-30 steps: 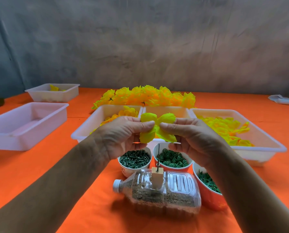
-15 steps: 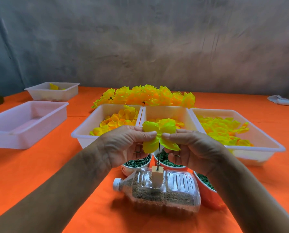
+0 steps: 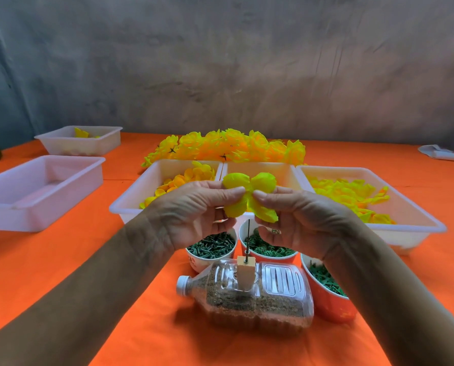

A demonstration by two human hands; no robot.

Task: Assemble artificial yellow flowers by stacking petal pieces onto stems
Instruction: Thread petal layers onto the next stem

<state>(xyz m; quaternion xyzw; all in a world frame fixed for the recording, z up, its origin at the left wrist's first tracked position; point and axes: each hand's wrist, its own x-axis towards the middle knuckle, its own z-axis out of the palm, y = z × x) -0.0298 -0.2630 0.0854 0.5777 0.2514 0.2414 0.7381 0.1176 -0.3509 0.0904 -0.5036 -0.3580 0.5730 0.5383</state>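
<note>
A yellow-green petal piece [image 3: 249,196] with four lobes is held in the air between both hands. My left hand [image 3: 194,210] pinches its left side and my right hand [image 3: 297,215] pinches its right side, fingertips almost meeting at its centre. Just below it a thin dark pin [image 3: 247,239] stands upright in a small wooden block [image 3: 245,273] set into a sand-filled plastic bottle [image 3: 247,294] lying on its side. The petal piece sits just above the pin's tip. A heap of finished yellow flowers [image 3: 228,147] lies behind the trays.
Three white trays [image 3: 130,204] [image 3: 286,170] [image 3: 418,228] with yellow petals stand behind my hands. Cups of green parts [image 3: 211,247] [image 3: 268,250] [image 3: 326,291] surround the bottle. Two more white trays [image 3: 40,191] [image 3: 80,140] sit at the left on the orange tablecloth [image 3: 62,260].
Half a second ago the petal piece was lower, down over the pin. Both hands have since lifted it to just above the pin's tip, near its height of a second ago.
</note>
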